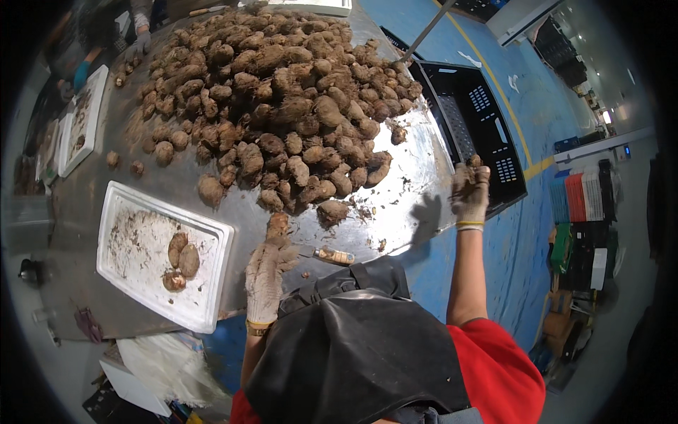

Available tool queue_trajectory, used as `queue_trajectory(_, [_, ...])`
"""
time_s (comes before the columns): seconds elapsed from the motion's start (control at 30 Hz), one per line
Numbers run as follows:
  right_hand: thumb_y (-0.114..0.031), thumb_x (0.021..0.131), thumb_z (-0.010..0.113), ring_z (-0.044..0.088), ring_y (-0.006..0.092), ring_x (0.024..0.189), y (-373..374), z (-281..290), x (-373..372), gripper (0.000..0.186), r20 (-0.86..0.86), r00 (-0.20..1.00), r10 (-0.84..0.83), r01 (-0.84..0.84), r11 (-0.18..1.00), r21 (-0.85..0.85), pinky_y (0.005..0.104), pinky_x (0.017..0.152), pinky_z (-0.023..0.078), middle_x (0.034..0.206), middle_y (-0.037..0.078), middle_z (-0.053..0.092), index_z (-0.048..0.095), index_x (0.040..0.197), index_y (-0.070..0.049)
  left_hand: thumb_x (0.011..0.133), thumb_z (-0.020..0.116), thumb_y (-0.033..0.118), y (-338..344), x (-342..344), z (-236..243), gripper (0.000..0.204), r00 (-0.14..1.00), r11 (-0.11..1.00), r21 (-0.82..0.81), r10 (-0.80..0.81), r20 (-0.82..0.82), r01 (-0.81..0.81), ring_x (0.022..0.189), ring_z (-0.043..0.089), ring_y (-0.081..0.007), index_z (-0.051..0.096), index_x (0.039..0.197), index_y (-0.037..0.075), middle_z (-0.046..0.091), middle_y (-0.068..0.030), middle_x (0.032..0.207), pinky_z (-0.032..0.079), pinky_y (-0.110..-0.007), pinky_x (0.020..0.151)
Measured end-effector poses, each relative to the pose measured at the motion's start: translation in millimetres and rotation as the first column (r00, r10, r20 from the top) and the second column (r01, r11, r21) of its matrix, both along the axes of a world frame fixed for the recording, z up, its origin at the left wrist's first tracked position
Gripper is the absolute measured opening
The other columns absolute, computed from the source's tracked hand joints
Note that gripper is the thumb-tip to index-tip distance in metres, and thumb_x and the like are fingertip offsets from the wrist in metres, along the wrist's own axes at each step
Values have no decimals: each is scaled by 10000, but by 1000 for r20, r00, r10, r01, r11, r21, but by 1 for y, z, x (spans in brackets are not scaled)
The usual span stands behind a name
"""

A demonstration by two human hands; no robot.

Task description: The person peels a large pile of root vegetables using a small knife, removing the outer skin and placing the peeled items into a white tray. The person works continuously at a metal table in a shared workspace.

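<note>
My left hand [267, 274], in a pale knit glove, holds a brown tuber [278, 225] at the front of the metal table [78, 233]. Just right of it lies a knife [333, 256] with a patterned handle. My gloved right hand [470, 194] is at the near inner side of a black plastic crate [500, 134], fingers curled around what looks like a small tuber [474, 160], partly hidden. A big pile of hairy tubers [268, 99] covers the table's back. A white foam tray [123, 265] at left holds three tubers [188, 260].
Another person's gloved hand [141, 42] is at the back left, near a second white tray [85, 120]. A metal pole [429, 32] rises by the crate. Stacked crates [575, 194] stand at right on the blue floor [424, 290].
</note>
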State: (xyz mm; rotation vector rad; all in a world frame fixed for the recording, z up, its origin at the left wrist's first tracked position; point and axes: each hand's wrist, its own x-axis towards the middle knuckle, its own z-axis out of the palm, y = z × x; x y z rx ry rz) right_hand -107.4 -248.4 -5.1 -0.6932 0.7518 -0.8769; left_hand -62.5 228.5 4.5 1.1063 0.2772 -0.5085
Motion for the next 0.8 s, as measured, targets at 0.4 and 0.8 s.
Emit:
queue_trajectory(0.4, [-542,877,651,700,322,1032,197,-33,86,679,-946,-39,-321,-999,-19,48,432,868,553,1197,114,685,463,1403,-155,1039,535,271,7,3,0,378,998,999,22,-32,-45,33,881,690,-203,581,1200,-68,654,-146,1069,582,-302,759])
queue_trajectory(0.8, [-265,919,729,633,118,991,195,10,41,495,-520,111,847,-988,150,35,296,852,544,1099,83,678,583,1263,61,1025,526,269,-9,4,2,467,981,981,110,-171,97,160,892,688,-144,496,1391,-20,670,-103,1169,555,-241,717])
